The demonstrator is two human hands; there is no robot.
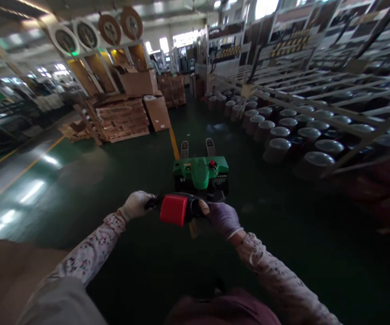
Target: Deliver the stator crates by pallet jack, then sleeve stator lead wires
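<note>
A green electric pallet truck stands on the floor ahead of me, its two forks pointing away. Its control handle, black with a red block in the middle, is held between my hands. My left hand, in a whitish glove, is closed around the left grip. On the right grip, my right hand is closed too, in a purple glove with the thumb showing at the grip. A red knob sits on top of the truck's body. The shaft below the handle is mostly hidden in shadow.
Ahead on the left stands a pallet of stacked cartons, with a leaning cardboard sheet. Several wrapped cylinders line the right under metal racking. A yellow line marks the green floor. A brown surface lies at lower left.
</note>
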